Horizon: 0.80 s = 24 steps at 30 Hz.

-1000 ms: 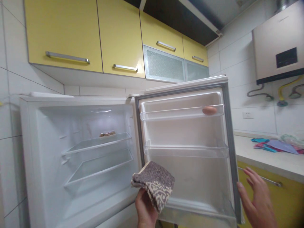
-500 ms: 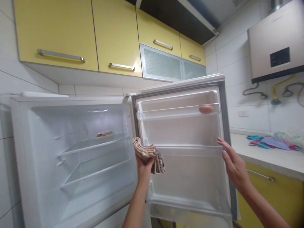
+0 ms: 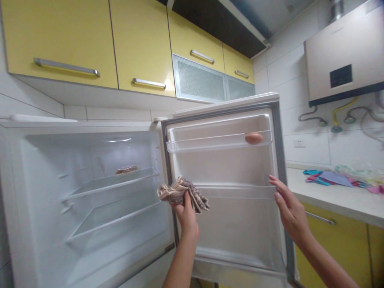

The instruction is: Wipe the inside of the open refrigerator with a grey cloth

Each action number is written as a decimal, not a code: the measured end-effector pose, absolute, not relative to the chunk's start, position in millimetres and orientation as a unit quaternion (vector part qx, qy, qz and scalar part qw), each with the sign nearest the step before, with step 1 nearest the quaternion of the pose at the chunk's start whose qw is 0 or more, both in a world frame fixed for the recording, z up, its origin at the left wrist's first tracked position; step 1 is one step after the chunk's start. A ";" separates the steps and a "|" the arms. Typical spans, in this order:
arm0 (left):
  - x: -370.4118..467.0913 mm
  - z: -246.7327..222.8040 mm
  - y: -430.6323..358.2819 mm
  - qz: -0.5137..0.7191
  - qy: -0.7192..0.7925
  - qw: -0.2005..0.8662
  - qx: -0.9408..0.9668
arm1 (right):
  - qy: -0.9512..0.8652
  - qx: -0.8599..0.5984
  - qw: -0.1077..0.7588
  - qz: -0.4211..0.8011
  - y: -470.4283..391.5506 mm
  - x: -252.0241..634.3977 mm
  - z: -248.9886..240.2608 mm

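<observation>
My left hand (image 3: pixel 186 214) grips a folded beige and brown cloth (image 3: pixel 183 193) in front of the inner side of the open fridge door (image 3: pixel 228 224). At the door's right edge is my right hand (image 3: pixel 289 208), its fingers apart and holding nothing, the fingertips near the end of the clear middle door shelf (image 3: pixel 240 192). A brown egg (image 3: pixel 254 138) lies in the top door shelf (image 3: pixel 207 143). Inside the fridge, a small brown item (image 3: pixel 126 170) sits on the upper glass shelf (image 3: pixel 111 183), with a second glass shelf (image 3: pixel 115 218) below.
Yellow cabinets (image 3: pixel 60 32) hang above the fridge. On the right, a white counter (image 3: pixel 324 196) holds colourful cloths (image 3: pixel 336 179) and clear plastic. A water heater (image 3: pixel 345 56) with hoses is mounted on the tiled wall.
My left hand has turned, and the cloth in it now lies flatter and is fanned out to the right. The whole view has shifted slightly, so the scene sits further left.
</observation>
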<state>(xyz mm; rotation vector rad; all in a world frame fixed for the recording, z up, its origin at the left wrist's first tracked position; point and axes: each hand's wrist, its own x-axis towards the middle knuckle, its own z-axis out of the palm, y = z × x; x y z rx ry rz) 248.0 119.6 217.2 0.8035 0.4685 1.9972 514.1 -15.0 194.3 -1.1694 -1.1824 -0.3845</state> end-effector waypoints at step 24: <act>346.2 227.0 42.8 0.670 0.156 0.681 0.251 | -0.536 -0.511 0.658 -0.136 -26.7 522.3 200.0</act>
